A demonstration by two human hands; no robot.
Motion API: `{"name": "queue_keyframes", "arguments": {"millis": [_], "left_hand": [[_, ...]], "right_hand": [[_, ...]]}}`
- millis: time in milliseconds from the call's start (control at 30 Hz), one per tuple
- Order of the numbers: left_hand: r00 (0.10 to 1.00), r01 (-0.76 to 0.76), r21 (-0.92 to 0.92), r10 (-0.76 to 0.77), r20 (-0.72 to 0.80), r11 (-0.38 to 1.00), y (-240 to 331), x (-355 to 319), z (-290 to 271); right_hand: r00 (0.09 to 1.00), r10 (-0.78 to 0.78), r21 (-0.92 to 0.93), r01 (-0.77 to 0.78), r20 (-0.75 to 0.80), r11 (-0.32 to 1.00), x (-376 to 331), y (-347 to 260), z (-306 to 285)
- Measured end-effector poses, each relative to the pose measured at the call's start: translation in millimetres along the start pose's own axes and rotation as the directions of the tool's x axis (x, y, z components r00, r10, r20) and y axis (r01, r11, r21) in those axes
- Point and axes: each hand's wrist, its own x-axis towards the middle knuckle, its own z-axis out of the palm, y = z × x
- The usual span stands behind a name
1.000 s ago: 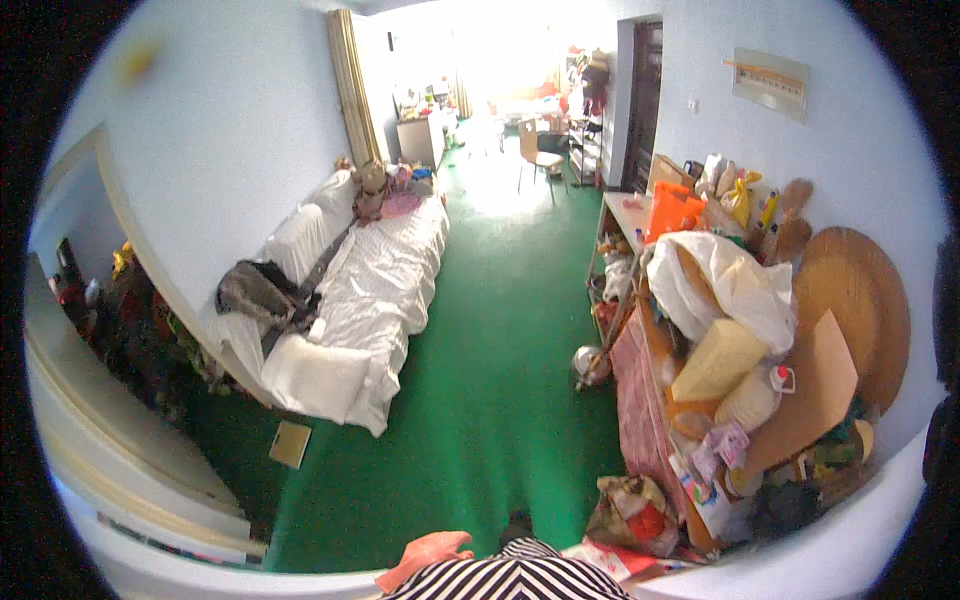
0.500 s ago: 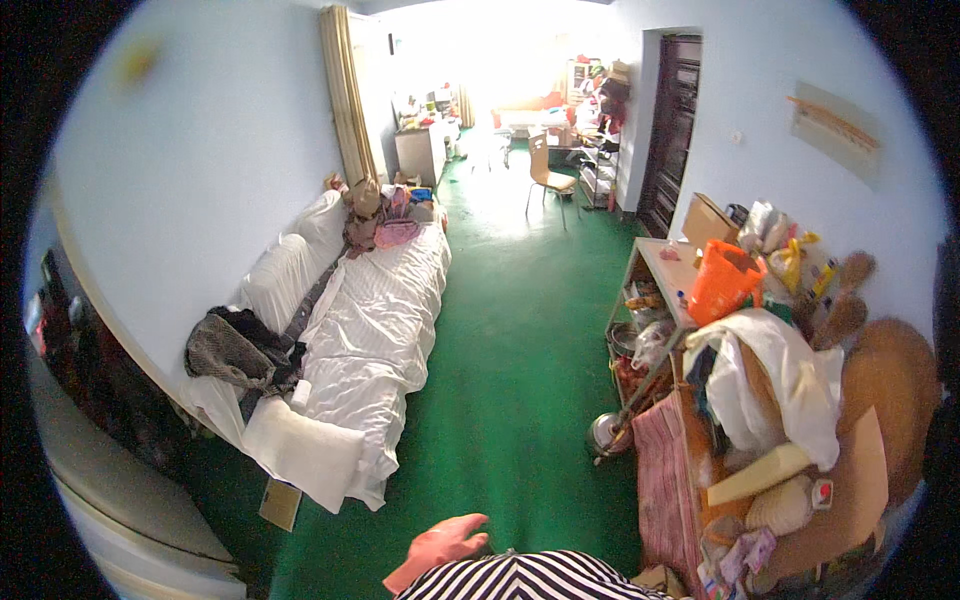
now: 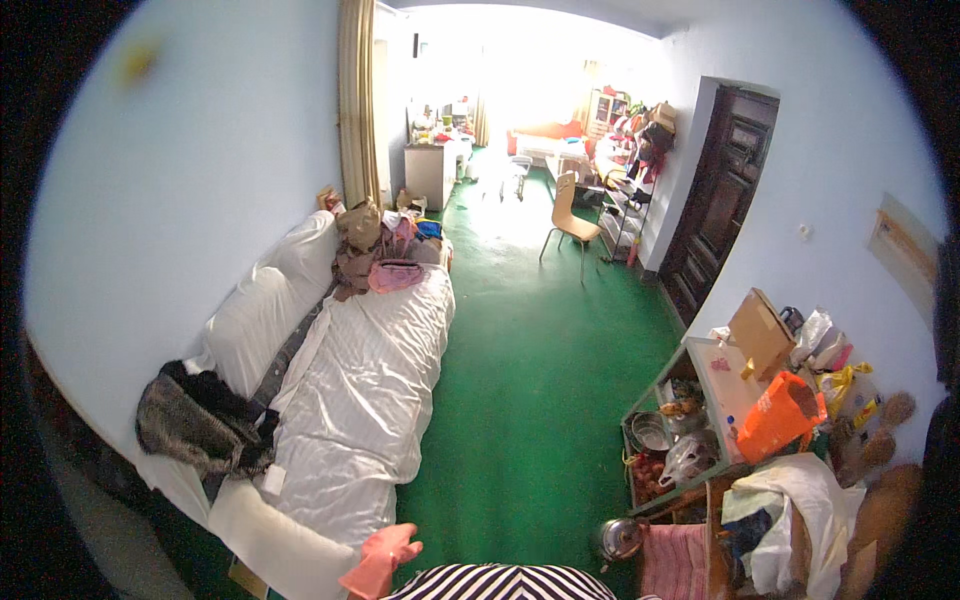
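My left hand (image 3: 385, 558) hangs at the lower edge, in front of my black-and-white striped top (image 3: 500, 582). Its fingers are loosely bent and apart, with nothing seen in them. Nearest to it are the white pillow (image 3: 285, 540) and the white-covered couch (image 3: 365, 380), though I cannot tell whether it touches them. My right hand is out of the picture.
Green floor (image 3: 540, 400) runs ahead between the couch and a shelf rack (image 3: 690, 350). The rack carries a cardboard box (image 3: 762, 333) and an orange bag (image 3: 780, 415); a metal kettle (image 3: 621, 539) stands beside it. Further off are a wooden chair (image 3: 575, 215) and a dark door (image 3: 722, 190).
The view has moved forward and tilted, so the couch end and rack sit nearer. My left hand has shifted left and lower in the picture, its fingers more bent than before.
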Motion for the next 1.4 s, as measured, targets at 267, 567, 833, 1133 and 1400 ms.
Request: {"name": "queue_keyframes", "arguments": {"millis": [267,567,833,1133,1400], "left_hand": [[0.92,-0.388,0.07,0.382,0.083,0.919,150.3,262.0,-178.9],[0.949,-0.201,-0.221,0.246,0.198,0.954,257.0,453.7,-352.9],[0.965,0.169,0.024,-0.17,0.198,0.985,302.6,689.0,-484.7],[0.953,-0.297,0.027,0.298,-0.044,0.954,459.1,1012.2,-714.6],[0.879,-0.475,0.041,0.472,0.061,0.879,627.8,1265.6,-892.7]], "right_hand": [[0.98,0.196,-0.058,-0.195,0.018,0.979,150.7,-101.1,-63.4],[0.951,0.295,-0.37,-0.243,0.09,0.897,416.1,-229.7,-202.8],[0.982,-0.136,0.16,0.156,-0.129,0.975,779.5,-516.6,-379.5],[0.971,0.2,-0.115,-0.186,0.131,0.976,895.9,-589.7,-467.3],[0.943,0.329,-0.053,-0.326,0.05,0.944,1085.1,-695.4,-586.7]]}}
